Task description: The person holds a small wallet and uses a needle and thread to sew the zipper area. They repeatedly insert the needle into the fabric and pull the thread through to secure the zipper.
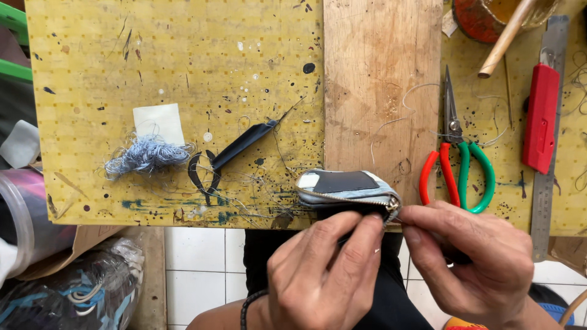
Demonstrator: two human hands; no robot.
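Observation:
A small light-blue pouch (342,186) with a dark patch and a metal zipper rests at the near edge of the yellow cutting mat (171,73). My left hand (321,275) pinches the pouch from below with thumb and fingers. My right hand (477,263) grips the zipper end at the pouch's right corner with its fingertips. Both hands touch each other at the pouch.
Red-and-green-handled scissors (455,162) lie just right of a bare wooden board (379,85). A red utility knife (541,116) sits on a steel ruler (547,183). A tangle of blue thread (147,156), a pale paper square (159,122) and black thread snips (235,150) lie to the left.

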